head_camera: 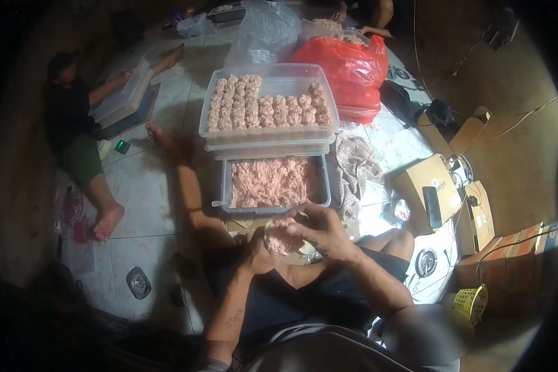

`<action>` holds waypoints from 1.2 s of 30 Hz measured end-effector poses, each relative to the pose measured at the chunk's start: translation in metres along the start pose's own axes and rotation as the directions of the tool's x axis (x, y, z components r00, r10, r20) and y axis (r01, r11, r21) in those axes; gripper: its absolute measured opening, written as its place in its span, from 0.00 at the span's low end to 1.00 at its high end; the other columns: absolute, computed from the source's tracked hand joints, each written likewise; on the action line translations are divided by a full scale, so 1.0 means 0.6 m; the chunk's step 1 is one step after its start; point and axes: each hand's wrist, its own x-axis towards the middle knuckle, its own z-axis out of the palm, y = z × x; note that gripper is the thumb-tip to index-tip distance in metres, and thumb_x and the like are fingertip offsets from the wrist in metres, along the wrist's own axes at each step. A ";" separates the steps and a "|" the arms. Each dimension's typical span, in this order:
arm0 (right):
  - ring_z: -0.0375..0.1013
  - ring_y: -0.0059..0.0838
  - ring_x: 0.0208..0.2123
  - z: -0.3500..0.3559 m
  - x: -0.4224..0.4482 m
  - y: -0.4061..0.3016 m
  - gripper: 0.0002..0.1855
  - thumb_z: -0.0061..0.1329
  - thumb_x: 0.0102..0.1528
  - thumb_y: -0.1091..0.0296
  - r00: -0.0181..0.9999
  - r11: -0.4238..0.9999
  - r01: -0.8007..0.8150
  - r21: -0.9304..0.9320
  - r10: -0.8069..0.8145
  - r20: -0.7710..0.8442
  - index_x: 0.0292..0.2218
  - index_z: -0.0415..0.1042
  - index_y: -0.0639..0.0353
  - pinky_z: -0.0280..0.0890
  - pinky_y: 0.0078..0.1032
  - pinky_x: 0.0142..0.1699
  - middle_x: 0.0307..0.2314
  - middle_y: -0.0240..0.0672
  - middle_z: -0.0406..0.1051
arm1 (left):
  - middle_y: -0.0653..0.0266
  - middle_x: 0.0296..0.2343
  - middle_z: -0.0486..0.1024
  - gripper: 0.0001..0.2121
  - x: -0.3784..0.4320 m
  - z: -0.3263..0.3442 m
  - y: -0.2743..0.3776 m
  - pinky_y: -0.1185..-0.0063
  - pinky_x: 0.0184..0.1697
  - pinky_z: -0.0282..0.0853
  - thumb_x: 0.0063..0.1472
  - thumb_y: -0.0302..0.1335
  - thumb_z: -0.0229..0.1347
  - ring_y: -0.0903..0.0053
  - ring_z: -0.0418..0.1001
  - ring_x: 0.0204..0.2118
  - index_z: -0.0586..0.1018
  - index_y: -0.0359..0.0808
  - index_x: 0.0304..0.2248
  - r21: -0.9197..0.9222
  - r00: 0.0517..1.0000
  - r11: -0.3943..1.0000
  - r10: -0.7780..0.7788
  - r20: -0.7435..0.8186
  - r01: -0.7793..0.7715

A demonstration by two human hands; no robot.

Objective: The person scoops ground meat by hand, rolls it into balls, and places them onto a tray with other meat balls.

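Note:
My left hand [259,253] holds a lump of pinkish minced filling [281,238], with a pale edge like a wrapper around it. My right hand [323,232] is at the lump's right side, thumb and fingers bent close to it; a thin pale thing shows at its fingertips, too small to name. Just beyond both hands lies a plastic tub [328,186] of pink minced mixture [272,179]. Behind that tub, stacked clear plastic containers [265,135] stand; the top one bears rows of shaped dumplings [265,111], with a gap at its back.
A red plastic bag [353,69], a clear bag [265,28] and a checked cloth [353,162] lie beyond. Cardboard boxes [423,186], a phone [431,207] and a yellow basket [469,300] are at right. A person [69,111] sits at left by a container [125,97]; another person's hands show at top.

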 end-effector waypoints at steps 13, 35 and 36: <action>0.69 0.26 0.30 -0.012 -0.027 0.116 0.08 0.49 0.64 0.68 0.962 0.944 0.196 -0.265 -0.238 -0.136 0.37 0.74 0.65 0.65 0.24 0.36 0.29 0.33 0.69 | 0.50 0.45 0.73 0.35 0.004 0.025 -0.080 0.68 0.52 0.69 0.45 0.24 0.70 0.59 0.73 0.49 0.68 0.31 0.52 -0.252 0.935 0.942 -0.279 -0.218 0.222; 0.70 0.53 0.40 -0.039 -0.026 0.087 0.15 0.44 0.54 0.84 0.886 0.694 0.333 -0.638 -0.462 -0.039 0.43 0.73 0.64 0.66 0.35 0.45 0.36 0.49 0.70 | 0.51 0.44 0.73 0.40 -0.016 0.057 -0.114 0.67 0.48 0.71 0.42 0.36 0.76 0.61 0.75 0.46 0.67 0.31 0.51 0.374 0.891 0.893 -0.061 -0.451 0.250; 0.71 0.49 0.38 -0.047 -0.036 0.089 0.14 0.44 0.55 0.84 0.892 0.736 0.261 -0.624 -0.431 -0.135 0.43 0.73 0.66 0.65 0.33 0.45 0.35 0.49 0.69 | 0.52 0.42 0.74 0.40 0.004 0.029 -0.080 0.67 0.47 0.71 0.42 0.36 0.76 0.61 0.75 0.45 0.68 0.30 0.51 0.182 0.935 0.944 -0.216 -0.283 0.274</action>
